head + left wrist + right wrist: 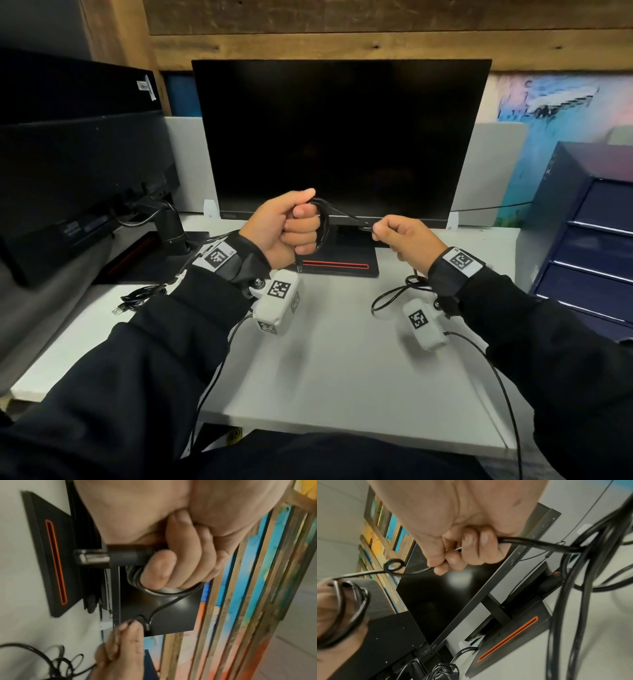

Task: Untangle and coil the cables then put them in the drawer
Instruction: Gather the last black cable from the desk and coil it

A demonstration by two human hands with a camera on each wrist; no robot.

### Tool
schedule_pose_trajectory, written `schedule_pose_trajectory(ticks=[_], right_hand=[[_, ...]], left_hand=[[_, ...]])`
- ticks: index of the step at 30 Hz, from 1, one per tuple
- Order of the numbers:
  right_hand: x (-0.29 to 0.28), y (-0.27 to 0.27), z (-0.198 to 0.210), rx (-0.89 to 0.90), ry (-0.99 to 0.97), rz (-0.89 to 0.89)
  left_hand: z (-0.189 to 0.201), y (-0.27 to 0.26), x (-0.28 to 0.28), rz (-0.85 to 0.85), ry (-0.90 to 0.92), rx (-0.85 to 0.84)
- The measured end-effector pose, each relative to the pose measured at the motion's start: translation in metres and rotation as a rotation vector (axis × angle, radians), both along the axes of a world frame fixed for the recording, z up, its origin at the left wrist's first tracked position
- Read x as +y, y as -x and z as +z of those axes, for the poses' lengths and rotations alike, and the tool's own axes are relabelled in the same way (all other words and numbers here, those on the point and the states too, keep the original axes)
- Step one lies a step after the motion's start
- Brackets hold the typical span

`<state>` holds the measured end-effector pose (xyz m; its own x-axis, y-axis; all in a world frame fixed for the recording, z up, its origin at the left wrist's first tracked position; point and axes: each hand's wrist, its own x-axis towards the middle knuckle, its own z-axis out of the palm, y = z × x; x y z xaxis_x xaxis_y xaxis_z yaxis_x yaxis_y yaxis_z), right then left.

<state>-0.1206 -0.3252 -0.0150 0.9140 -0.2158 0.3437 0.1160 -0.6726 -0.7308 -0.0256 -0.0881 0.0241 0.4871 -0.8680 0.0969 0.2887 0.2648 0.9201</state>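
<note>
Nearest to us, our left hand point(286, 222) is closed in a fist around the coiled loops of a thin black rubber cable point(323, 224), above the white surface point(335, 359). Our right hand point(406, 236) pinches the same cable just beside it, in front of the black flat monitor point(342, 137). A second bundled black cable point(138, 296) lies at the left, and the dark blue drawer cabinet point(589, 240) stands at the right.

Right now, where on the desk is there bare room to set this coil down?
The white desk is bare between the two wrists, from the monitor base to the near edge. It is crowded at the far left by a USB cable bundle and under the right hand, where loose cable lies.
</note>
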Motion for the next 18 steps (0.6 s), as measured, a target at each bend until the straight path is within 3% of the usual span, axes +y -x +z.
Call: schedule_pose_trajectory(ticks=[7,13,18], right_hand=[[-0.001,0.0,-0.012,0.14,0.192,-0.026],[0.031,0.0,-0.02,0.309,0.366,0.077],[0.062,0.008,-0.019,0.308,0.634,0.183]], left_hand=[[0.003,-0.006,-0.003,0.146,0.25,0.15],[-0.005,-0.007,-0.009,0.227,0.34,0.227],[-0.012,-0.005,-0.018,0.357,0.317,0.21]])
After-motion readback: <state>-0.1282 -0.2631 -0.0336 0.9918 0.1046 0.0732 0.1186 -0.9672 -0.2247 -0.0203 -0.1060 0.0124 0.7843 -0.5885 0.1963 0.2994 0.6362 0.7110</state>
